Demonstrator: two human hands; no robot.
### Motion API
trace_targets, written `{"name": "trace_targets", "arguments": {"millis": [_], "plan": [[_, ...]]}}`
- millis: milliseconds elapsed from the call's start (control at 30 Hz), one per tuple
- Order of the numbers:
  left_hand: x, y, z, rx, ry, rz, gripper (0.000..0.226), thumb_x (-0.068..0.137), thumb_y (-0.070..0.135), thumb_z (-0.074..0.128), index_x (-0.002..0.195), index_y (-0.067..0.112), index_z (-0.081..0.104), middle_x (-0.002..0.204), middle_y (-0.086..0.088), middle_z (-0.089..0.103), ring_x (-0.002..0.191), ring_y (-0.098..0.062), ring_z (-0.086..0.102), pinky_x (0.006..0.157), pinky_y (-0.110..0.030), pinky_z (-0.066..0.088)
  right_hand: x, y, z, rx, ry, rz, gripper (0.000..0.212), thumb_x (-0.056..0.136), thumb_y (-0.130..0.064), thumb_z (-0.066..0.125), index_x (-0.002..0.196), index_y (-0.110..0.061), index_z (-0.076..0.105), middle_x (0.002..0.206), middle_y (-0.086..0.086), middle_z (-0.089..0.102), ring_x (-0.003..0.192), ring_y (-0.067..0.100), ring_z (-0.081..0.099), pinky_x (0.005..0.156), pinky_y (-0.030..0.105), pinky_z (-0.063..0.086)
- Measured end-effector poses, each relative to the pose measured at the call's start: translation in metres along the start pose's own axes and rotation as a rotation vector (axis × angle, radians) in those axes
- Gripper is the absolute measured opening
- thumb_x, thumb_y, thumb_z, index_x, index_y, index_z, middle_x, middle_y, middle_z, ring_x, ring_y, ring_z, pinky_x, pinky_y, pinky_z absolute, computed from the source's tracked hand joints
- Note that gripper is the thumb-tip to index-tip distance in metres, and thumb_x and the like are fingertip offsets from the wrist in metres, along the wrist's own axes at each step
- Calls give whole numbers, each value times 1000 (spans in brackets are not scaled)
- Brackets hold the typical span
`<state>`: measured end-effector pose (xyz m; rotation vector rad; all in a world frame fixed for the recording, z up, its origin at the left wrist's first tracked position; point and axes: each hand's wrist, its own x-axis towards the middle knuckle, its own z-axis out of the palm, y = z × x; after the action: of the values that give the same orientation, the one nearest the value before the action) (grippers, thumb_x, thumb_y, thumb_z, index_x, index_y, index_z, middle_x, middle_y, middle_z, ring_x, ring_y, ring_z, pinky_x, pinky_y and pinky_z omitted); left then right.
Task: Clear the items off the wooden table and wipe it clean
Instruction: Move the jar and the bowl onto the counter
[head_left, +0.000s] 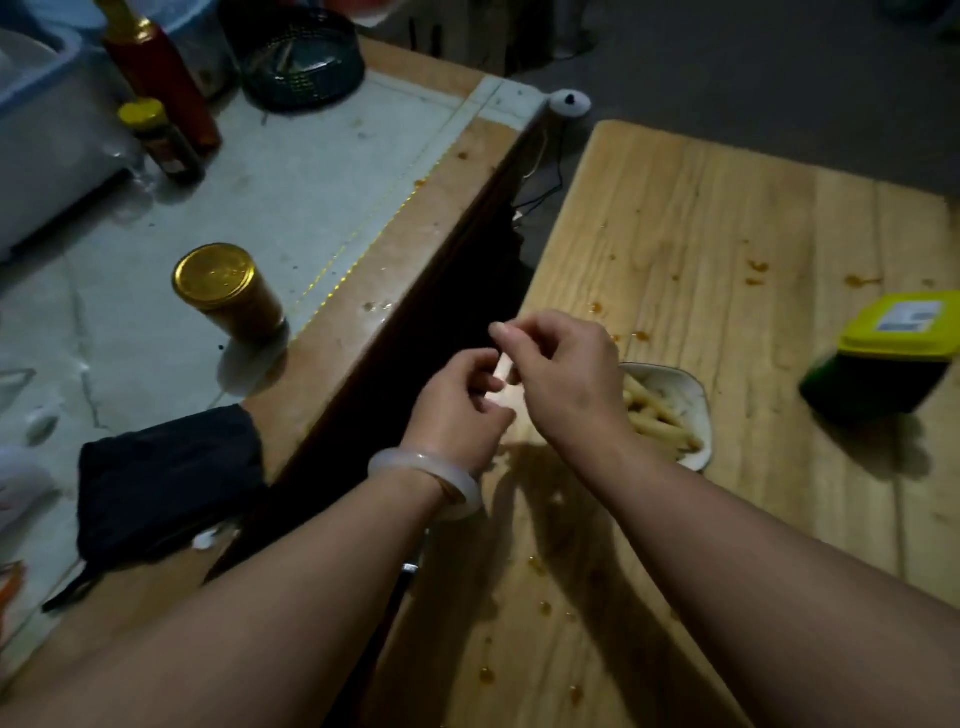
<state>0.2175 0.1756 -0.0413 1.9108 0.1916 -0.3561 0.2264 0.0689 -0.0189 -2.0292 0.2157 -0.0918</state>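
The wooden table (727, 249) fills the right half of the view and carries orange sauce stains (758, 267). A white dish (685, 395) with pale food sticks sits near its left edge. A container with a yellow-green lid (893, 327) lies tilted at the right. My left hand (457, 410), with a white bangle on its wrist, and my right hand (561, 374) meet above the table's left edge. Between them they pinch a small pale piece (503, 368); what it is cannot be told.
A counter (291, 197) stands to the left across a dark gap. On it are a gold-lidded jar (223, 291), a red bottle (156, 73), a small yellow-capped jar (156, 140), a dark mesh basket (296, 57) and a black cloth pouch (166, 478). A white round device (570, 104) sits past the counter corner.
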Motion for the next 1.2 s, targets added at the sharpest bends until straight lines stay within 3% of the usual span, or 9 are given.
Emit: {"name": "trace_targets", "arguments": {"millis": [67,133,233,367,467,567,867,1100,1200], "plan": [[-9,7,26,74,-55,-69,42,85,10,67,123,20,53,98,-1,60,75,-18,63,68,-40,58,-10,19,-33,-65,96,14,33,90,-41,61,71,-15,67,62,1,62,63,17,61,61,39,50],[-15,12,48,174,-52,-129,35,88,24,64,122,23,53,94,4,62,78,-17,66,74,-40,57,-23,36,-61,-99,188,72,37,92,-45,56,70,-16,62,62,-1,60,63,18,59,57,38,48],[-19,13,73,230,1,-245,34,88,34,60,119,22,54,100,0,66,86,-20,67,81,-40,55,-38,62,-94,-156,320,229,22,96,-37,54,82,-21,56,70,-9,55,67,11,54,51,26,38],[-18,9,96,116,65,-405,31,69,40,61,93,20,59,89,-10,70,81,-31,68,76,-46,57,-49,87,-111,-185,285,448,21,96,-39,53,104,-21,52,91,0,59,83,18,56,62,30,40],[-12,5,106,52,68,-436,24,66,29,56,69,7,64,65,-18,68,66,-38,68,65,-54,57,-54,94,-108,-162,157,570,27,96,-42,52,115,-24,51,99,-1,58,87,17,57,67,33,49],[-15,18,110,-52,106,-487,22,78,4,51,57,6,56,56,-22,65,63,-39,69,69,-55,57,-55,95,-104,4,73,606,13,97,-30,52,108,-24,55,87,6,67,67,15,61,57,30,48],[-23,38,105,-4,162,-430,23,75,-3,44,57,10,47,63,-23,68,65,-37,69,67,-52,57,-44,86,-101,115,87,638,13,93,-8,49,103,-11,56,66,9,65,41,9,52,36,20,39],[-13,42,74,-26,139,-355,3,60,14,50,59,12,51,67,-23,68,68,-42,68,68,-57,56,-36,65,-91,143,64,553,11,94,-9,50,102,-11,57,62,7,64,42,9,52,39,21,40],[-9,42,47,-85,105,-356,5,73,8,55,72,5,60,70,-26,68,63,-37,68,69,-54,57,-27,52,-75,141,41,504,12,92,-8,51,99,-9,61,58,6,64,40,8,51,40,22,41]]}}
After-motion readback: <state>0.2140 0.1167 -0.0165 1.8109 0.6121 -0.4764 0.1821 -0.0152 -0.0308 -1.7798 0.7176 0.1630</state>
